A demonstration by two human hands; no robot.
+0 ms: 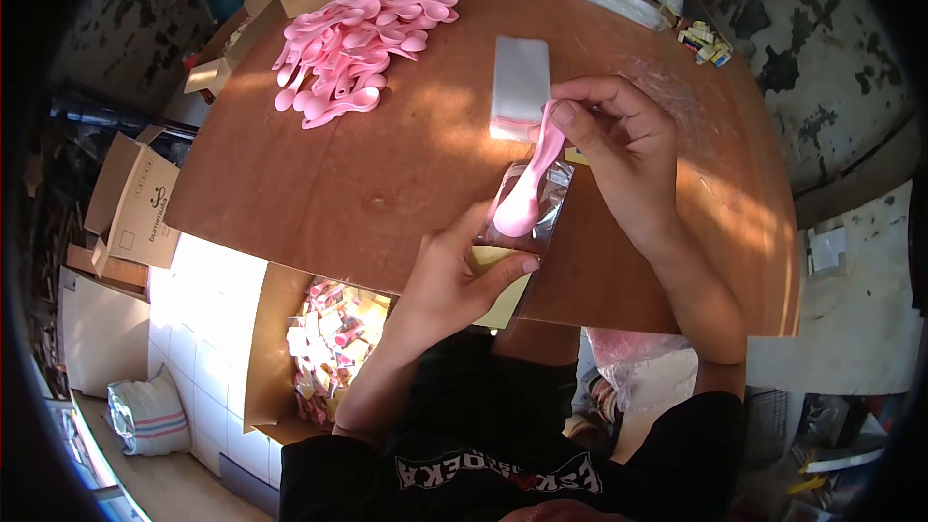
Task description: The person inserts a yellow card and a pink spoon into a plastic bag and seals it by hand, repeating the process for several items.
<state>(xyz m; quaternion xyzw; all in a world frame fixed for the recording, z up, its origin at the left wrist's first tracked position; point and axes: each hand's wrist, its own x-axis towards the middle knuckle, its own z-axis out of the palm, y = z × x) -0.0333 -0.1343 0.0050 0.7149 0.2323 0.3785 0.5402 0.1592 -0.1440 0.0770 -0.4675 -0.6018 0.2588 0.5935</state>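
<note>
My right hand (pixel 623 150) pinches a pink plastic spoon (pixel 543 159) by the end of its handle, the bowl pointing down toward me. The bowl overlaps a clear plastic bag (pixel 554 195) in this view. Between thumb and fingers, my left hand (pixel 459 271) grips that bag near the table's front edge. A pale yellow card (pixel 501 302) shows at the bag's lower end, under my left thumb. Just beyond my hands lies a stack of clear bags (pixel 520 77).
A heap of pink spoons (pixel 362 43) covers the far left of the wooden table (pixel 406 174). Small yellow packets (pixel 704 43) lie at the far right. Below the left front edge, an open carton (pixel 271 348) holds many packed pieces. Another carton (pixel 140 198) stands left.
</note>
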